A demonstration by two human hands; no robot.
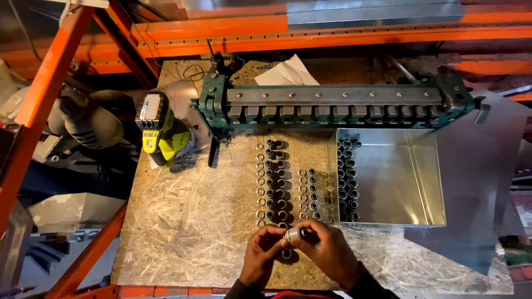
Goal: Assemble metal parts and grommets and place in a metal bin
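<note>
Head-worn view, steeply down (near the hands) onto the workbench (183,221).

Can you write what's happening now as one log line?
hands: left hand and right hand hold small metal sleeve | nearby: rows of sleeves, metal tray

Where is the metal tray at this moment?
In the head view, the metal tray sits on the right side of the wooden board, just below the green bending machine. Small metal sleeves stand in rows along its left wall.
</note>
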